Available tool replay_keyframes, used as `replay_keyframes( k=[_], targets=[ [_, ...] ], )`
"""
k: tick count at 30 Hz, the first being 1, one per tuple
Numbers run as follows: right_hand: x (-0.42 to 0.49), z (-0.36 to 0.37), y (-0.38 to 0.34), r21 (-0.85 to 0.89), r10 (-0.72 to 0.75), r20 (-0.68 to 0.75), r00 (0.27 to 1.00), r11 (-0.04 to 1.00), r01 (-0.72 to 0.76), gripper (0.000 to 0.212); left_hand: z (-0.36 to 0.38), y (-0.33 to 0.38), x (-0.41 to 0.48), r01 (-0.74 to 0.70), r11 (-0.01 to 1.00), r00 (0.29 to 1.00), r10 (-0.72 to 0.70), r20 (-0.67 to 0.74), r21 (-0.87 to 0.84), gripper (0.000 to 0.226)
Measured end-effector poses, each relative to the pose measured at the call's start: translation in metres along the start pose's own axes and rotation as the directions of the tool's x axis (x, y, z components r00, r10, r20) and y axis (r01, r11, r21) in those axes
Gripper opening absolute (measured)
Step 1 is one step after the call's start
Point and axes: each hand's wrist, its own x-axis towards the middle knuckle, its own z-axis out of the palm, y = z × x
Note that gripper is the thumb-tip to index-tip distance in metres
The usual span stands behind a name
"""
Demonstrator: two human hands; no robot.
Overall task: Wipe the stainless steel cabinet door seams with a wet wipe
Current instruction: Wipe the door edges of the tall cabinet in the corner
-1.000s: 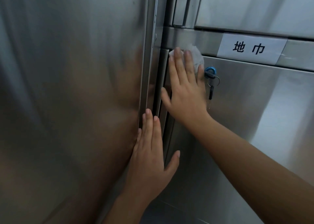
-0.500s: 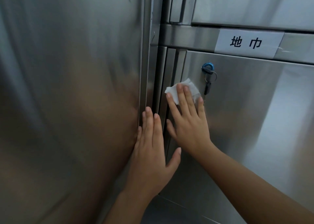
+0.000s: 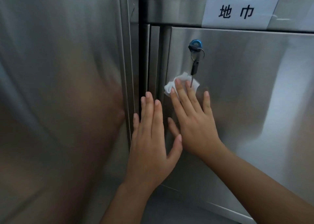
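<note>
A stainless steel cabinet door (image 3: 237, 96) fills the right half of the head view, with a vertical seam (image 3: 153, 62) along its left edge. My right hand (image 3: 193, 121) lies flat on the door with straight fingers, pressing a crumpled white wet wipe (image 3: 181, 82) against the steel just right of the seam. My left hand (image 3: 151, 138) rests flat beside it, fingers straight, over the lower seam and the dark gap next to the door.
A blue lock with a hanging key (image 3: 195, 57) sits just above the wipe; the key tip overlaps the wipe. A white paper label (image 3: 237, 11) is taped on the rail above the door. A large steel panel (image 3: 59, 96) stands at the left.
My right hand has slid the wipe down from the door's top left corner to below the lock and a little rightward. My left hand has stayed in place.
</note>
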Motion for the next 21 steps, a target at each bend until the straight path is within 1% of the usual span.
replay_keyframes(
  k=[4, 9, 11, 13, 16, 21],
  targets=[
    [-0.023, -0.011, 0.017, -0.026, 0.021, 0.019, 1.0, 0.999, -0.021, 0.058, 0.011, 0.012, 0.001, -0.036, 0.999, 0.995, 0.036, -0.098, -0.002, 0.06],
    [-0.054, -0.035, 0.039, -0.028, 0.103, 0.046, 0.994, 0.994, -0.102, 0.056, 0.024, 0.038, 0.004, -0.164, 0.986, 0.968, 0.165, -0.19, 0.02, 0.044],
    [-0.063, -0.047, 0.049, -0.049, 0.139, 0.09, 0.986, 0.99, -0.135, 0.055, 0.025, 0.046, 0.007, -0.172, 0.985, 0.967, 0.175, -0.186, 0.033, 0.04],
    [-0.066, -0.06, 0.056, -0.055, 0.172, 0.139, 0.975, 0.985, -0.166, 0.053, 0.024, 0.053, 0.013, -0.137, 0.99, 0.975, 0.141, -0.173, 0.031, 0.039],
    [-0.06, -0.083, 0.066, -0.071, 0.223, 0.218, 0.95, 0.975, -0.212, 0.051, 0.017, 0.071, 0.025, -0.092, 0.996, 0.99, 0.092, -0.111, 0.001, 0.037],
    [-0.033, -0.129, 0.084, -0.051, 0.304, 0.322, 0.896, 0.951, -0.304, 0.05, -0.008, 0.108, 0.055, -0.07, 0.996, 0.997, 0.069, -0.027, -0.06, 0.034]
  ],
)
